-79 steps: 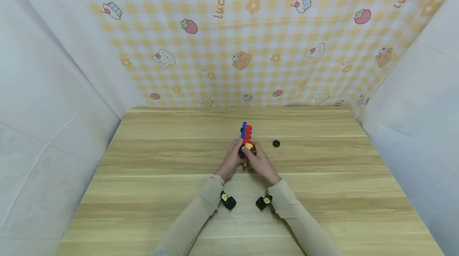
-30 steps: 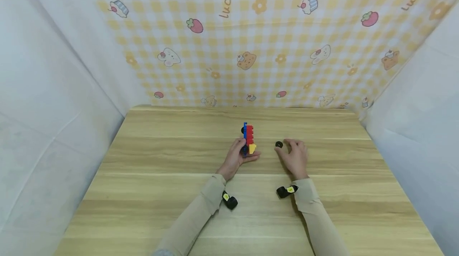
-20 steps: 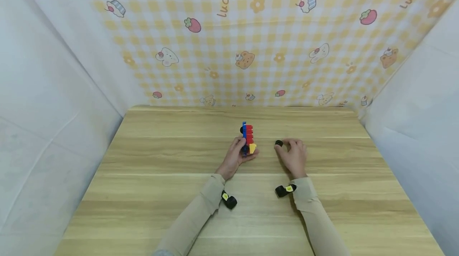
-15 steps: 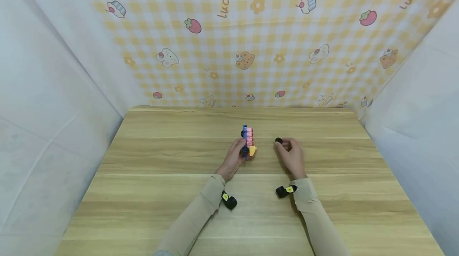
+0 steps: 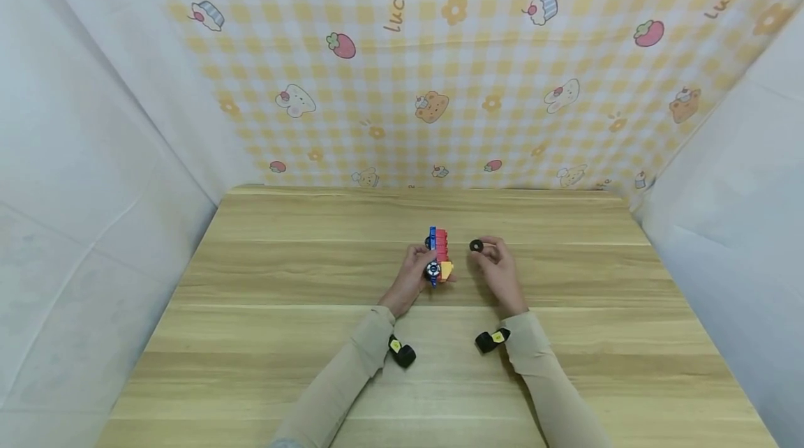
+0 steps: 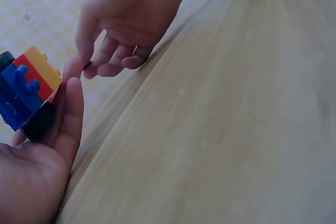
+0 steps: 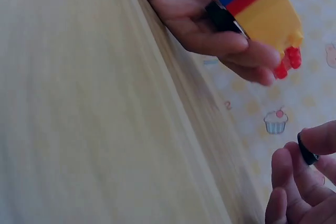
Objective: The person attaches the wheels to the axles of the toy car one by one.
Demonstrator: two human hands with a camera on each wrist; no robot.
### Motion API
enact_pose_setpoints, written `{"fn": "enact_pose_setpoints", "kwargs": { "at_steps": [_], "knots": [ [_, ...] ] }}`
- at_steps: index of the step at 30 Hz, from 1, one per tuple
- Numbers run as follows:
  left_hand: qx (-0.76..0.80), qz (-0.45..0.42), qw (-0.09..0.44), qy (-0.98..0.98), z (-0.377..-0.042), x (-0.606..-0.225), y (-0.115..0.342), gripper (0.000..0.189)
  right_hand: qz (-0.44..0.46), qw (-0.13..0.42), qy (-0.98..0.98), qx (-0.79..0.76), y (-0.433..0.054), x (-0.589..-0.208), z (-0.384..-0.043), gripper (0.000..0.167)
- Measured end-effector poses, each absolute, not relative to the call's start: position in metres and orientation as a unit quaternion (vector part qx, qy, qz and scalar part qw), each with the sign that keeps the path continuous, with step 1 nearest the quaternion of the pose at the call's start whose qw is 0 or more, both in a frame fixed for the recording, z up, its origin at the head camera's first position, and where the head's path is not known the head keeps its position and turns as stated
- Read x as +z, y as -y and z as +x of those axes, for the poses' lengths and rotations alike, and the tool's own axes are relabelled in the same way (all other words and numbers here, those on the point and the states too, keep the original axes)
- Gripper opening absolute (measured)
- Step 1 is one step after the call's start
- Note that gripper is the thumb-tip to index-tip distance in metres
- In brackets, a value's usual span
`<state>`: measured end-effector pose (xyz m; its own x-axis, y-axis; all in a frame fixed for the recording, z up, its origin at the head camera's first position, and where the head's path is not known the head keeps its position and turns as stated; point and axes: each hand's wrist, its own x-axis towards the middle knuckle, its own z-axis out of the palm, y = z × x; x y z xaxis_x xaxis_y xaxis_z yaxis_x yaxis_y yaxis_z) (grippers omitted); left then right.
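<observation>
My left hand [image 5: 407, 285] holds a toy car of building blocks [image 5: 442, 245], with a blue base, red bricks and a yellow brick [image 7: 270, 17] at the near end. Black wheels show along the blue side; the near one [image 5: 433, 270] has pale marks and faces up. Between thumb and fingertips, my right hand [image 5: 499, 277] pinches a small black tyre [image 5: 476, 245], just right of the car and apart from it. The right wrist view shows this tyre [image 7: 306, 150] nearly edge-on. Fingers of the left hand cover part of the car's underside.
Both hands are above a wooden table [image 5: 301, 364]. A yellow checked cloth [image 5: 377, 71] hangs behind it, with white sheets at the left [image 5: 82, 225] and right [image 5: 722, 190]. A black wrist camera [image 5: 402, 352] sits at each cuff.
My right hand has left the car, picked up the tyre from the table and carried it left towards the car. The left hand has turned the car and brought it slightly nearer.
</observation>
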<state>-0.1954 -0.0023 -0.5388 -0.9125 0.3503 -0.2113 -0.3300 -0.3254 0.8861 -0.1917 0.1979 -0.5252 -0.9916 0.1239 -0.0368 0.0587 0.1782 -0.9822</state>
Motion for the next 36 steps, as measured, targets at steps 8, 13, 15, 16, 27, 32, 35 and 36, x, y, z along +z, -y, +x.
{"fn": "enact_pose_setpoints", "kwargs": {
  "at_steps": [8,13,15,16,27,32,35,36],
  "knots": [
    [0.808,0.021,0.184,-0.559,-0.194,-0.541,0.001,0.057,-0.040,-0.010,0.760,0.649,-0.178,-0.516,-0.188,0.033],
    [0.795,0.030,0.194,-0.575,-0.194,-0.542,0.001,0.059,-0.025,-0.006,0.760,0.649,-0.172,-0.508,-0.184,0.031],
    [0.786,0.030,0.199,-0.585,-0.195,-0.542,0.001,0.057,-0.020,-0.003,0.756,0.654,-0.169,-0.504,-0.183,0.032],
    [0.782,0.029,0.202,-0.589,-0.195,-0.542,0.001,0.056,-0.019,-0.002,0.754,0.656,-0.168,-0.503,-0.182,0.034],
    [0.764,0.055,0.215,-0.606,-0.195,-0.539,0.001,0.055,-0.003,-0.011,0.731,0.683,-0.155,-0.502,-0.178,0.030],
    [0.748,0.071,0.219,-0.623,-0.195,-0.539,0.002,0.052,0.014,-0.006,0.742,0.671,-0.152,-0.503,-0.177,0.034],
    [0.749,0.077,0.216,-0.622,-0.194,-0.538,0.002,0.052,0.019,-0.006,0.751,0.660,-0.151,-0.501,-0.176,0.033],
    [0.748,0.079,0.213,-0.624,-0.194,-0.538,0.001,0.052,0.024,-0.003,0.756,0.655,-0.150,-0.497,-0.175,0.032]
  ]
}}
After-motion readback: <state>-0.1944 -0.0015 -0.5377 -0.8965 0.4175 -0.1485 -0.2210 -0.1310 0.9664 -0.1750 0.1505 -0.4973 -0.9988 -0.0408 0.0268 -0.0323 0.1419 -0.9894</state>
